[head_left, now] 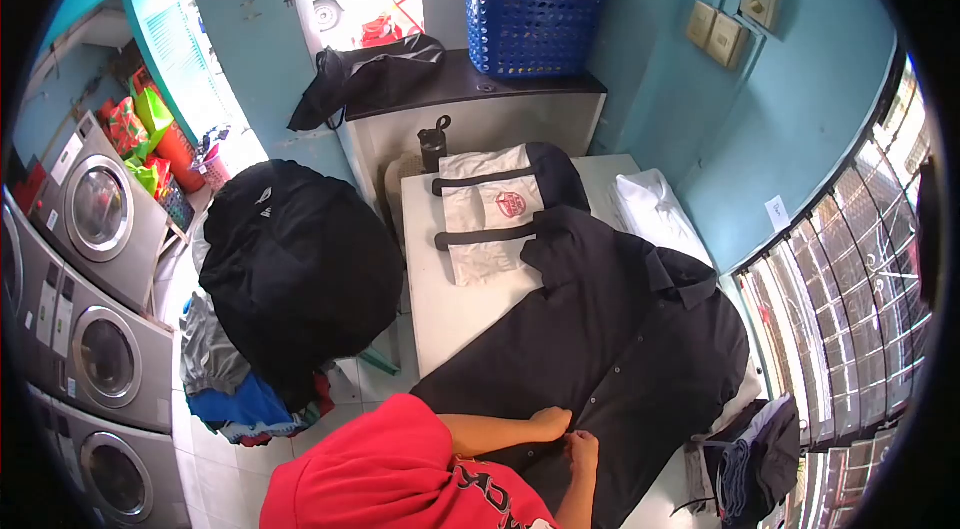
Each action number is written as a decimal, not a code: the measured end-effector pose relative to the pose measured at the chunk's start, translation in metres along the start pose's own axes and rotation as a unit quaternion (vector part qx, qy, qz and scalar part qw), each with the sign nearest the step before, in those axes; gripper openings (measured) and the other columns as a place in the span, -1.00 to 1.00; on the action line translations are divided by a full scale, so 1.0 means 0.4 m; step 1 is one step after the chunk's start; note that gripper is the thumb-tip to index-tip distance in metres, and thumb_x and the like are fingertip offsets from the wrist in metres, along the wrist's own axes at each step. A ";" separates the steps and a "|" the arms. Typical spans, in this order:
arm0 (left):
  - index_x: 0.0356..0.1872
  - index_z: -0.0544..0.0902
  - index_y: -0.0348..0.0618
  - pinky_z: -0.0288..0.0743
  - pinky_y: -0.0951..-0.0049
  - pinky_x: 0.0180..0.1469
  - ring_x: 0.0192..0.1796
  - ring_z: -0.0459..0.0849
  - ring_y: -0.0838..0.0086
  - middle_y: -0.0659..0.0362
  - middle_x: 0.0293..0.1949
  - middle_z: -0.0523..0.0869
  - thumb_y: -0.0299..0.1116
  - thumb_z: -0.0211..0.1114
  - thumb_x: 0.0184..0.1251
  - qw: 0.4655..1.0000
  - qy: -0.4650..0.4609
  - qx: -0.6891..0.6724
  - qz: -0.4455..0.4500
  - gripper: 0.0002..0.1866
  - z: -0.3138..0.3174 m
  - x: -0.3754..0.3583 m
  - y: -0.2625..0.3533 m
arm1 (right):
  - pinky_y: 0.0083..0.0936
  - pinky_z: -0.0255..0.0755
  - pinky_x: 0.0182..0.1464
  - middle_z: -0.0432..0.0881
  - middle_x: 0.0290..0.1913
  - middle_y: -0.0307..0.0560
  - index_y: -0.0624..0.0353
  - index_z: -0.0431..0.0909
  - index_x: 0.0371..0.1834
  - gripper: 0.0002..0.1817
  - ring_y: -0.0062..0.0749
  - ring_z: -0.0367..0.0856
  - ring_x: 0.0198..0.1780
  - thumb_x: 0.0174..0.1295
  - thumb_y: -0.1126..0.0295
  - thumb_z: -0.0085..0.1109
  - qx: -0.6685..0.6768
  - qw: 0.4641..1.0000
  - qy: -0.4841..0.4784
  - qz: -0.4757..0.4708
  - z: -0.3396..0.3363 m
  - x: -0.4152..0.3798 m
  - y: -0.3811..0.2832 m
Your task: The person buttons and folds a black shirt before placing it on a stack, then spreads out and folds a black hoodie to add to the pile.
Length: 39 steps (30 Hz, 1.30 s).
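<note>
A black button-up shirt [640, 349] lies spread on the white table [440, 329], its collar toward the far right and a row of small buttons down the front. My left hand [550, 424] pinches the shirt's front edge near the buttons. Close beside it, my right hand [582, 449] is closed on the same front edge, lower down. The fingertips are small in view, so I cannot see whether a button sits between them. Beyond the shirt is a cream and black bag [490, 209] with a red print. Folded white clothing [655, 209] rests at the far right.
To the left stands a heap of clothes topped by a black garment [300, 269]. Stacked washing machines [105, 349] line the left wall. A blue basket [535, 14] and a black bag [390, 74] top the far counter. Folded dark clothes [750, 464] sit at right.
</note>
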State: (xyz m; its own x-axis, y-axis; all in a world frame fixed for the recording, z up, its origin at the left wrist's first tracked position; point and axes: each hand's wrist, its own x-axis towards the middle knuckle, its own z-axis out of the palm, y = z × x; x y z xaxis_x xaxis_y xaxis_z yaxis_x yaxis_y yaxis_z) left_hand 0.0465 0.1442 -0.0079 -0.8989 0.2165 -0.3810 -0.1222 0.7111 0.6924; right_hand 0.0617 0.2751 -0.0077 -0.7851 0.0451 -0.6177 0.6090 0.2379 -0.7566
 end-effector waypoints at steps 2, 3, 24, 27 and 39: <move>-0.40 0.54 -0.15 0.45 0.18 -0.21 -0.24 0.60 0.12 -0.01 -0.35 0.63 -0.37 0.05 0.08 1.000 0.004 -0.027 -0.004 -0.86 0.009 0.004 -0.005 | -0.67 0.24 -0.70 0.46 -0.63 -0.20 0.28 0.47 -0.48 -0.90 -0.54 0.42 -0.71 -0.08 0.48 0.07 0.023 1.000 -0.001 0.012 0.002 -0.001 -0.001; -0.41 0.55 -0.11 0.44 0.16 -0.22 -0.25 0.60 0.12 0.01 -0.35 0.63 -0.36 0.06 0.07 0.999 0.007 -0.052 -0.009 -0.87 0.013 0.005 -0.008 | -0.66 0.26 -0.70 0.44 -0.63 -0.20 0.27 0.46 -0.49 -0.91 -0.53 0.42 -0.71 -0.08 0.49 0.05 0.049 0.998 -0.002 0.025 0.004 -0.001 -0.002; -0.50 0.55 -0.07 0.42 0.20 -0.28 -0.28 0.60 0.16 0.05 -0.42 0.63 -0.41 0.18 -0.08 0.983 0.049 -0.176 -0.028 -0.93 0.041 0.019 -0.047 | -0.65 0.24 -0.70 0.43 -0.65 -0.25 0.18 0.46 -0.45 -0.93 -0.57 0.38 -0.70 0.07 0.45 -0.02 0.103 0.994 -0.018 0.019 0.009 0.015 0.028; -0.53 0.55 -0.09 0.44 0.23 -0.32 -0.32 0.61 0.17 0.05 -0.45 0.64 -0.45 0.19 -0.10 0.986 0.065 -0.155 0.006 -0.95 0.063 0.034 -0.066 | -0.61 0.25 -0.70 0.41 -0.66 -0.25 0.18 0.45 -0.40 -0.89 -0.54 0.38 -0.71 0.13 0.41 -0.06 0.078 0.996 -0.019 0.037 0.013 0.016 0.026; -0.30 0.56 -0.35 0.45 0.15 -0.14 -0.20 0.59 0.04 -0.17 -0.31 0.61 -0.26 0.15 -0.04 0.989 0.075 -0.122 -0.042 -0.65 0.013 -0.005 -0.001 | -0.43 0.16 -0.52 0.49 -0.50 -0.24 0.05 0.44 -0.30 -0.73 -0.40 0.46 -0.51 0.08 0.18 -0.17 0.117 0.991 -0.017 0.061 0.013 0.043 0.063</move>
State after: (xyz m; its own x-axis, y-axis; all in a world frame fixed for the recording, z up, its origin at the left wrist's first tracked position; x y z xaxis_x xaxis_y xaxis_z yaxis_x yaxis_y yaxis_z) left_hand 0.0504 0.1470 -0.0106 -0.9311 0.0483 -0.3616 -0.2811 0.5365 0.7957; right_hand 0.0641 0.2767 -0.0387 -0.7015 0.0267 -0.7122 0.7124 0.0002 -0.7018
